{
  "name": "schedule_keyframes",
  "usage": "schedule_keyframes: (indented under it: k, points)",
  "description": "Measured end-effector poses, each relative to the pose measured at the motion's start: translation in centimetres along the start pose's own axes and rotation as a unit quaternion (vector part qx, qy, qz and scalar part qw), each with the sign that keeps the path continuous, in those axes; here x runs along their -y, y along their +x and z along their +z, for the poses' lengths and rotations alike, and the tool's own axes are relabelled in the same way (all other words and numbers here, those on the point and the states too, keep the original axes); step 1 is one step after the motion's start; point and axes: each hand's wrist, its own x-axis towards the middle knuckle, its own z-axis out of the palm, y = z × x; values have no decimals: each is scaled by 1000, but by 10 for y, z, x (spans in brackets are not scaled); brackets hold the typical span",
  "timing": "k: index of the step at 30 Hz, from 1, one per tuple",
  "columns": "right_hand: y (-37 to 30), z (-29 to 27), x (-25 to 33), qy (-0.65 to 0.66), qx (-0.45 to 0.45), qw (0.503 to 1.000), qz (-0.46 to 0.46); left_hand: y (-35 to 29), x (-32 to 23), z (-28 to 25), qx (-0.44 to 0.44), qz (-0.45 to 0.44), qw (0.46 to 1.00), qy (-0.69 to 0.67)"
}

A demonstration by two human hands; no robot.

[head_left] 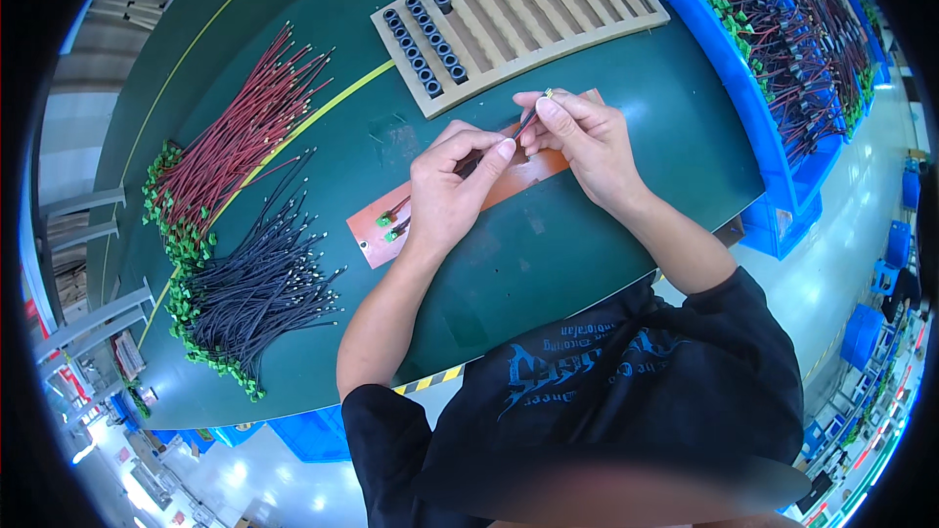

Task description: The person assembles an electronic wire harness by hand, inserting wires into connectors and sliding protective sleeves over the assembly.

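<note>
Over an orange-brown board, my two hands meet around a thin black wire. My left hand pinches the wire between thumb and fingers. Beyond it, my right hand has thumb and fingertips closed on the wire's far end, where a small pale metal tip shows. Two green connectors lie on the board's left part, with dark red and black wires running from them toward my left hand. My palm and fingers hide the middle of those wires.
Left on the green table lie bundles of red wires and black wires with green connectors. A slotted tan tray at the back holds rows of black cylindrical parts. At right, a blue bin carries piled wire harnesses.
</note>
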Motion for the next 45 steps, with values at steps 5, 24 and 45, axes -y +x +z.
schedule_keyframes:
  k: [5, 24, 45]
  points:
    - [-2, 5, 4, 0, -13, 1000, 1, -1, 1, -2, 4, 2, 1000, -9]
    - [-1, 3, 4, -139, -46, 984, -97, 1, -4, 2, 12, -8, 1000, 27]
    - [-3, 7, 7, -40, -39, 998, -35, 9, -6, 1, 40, -48, 988, -143]
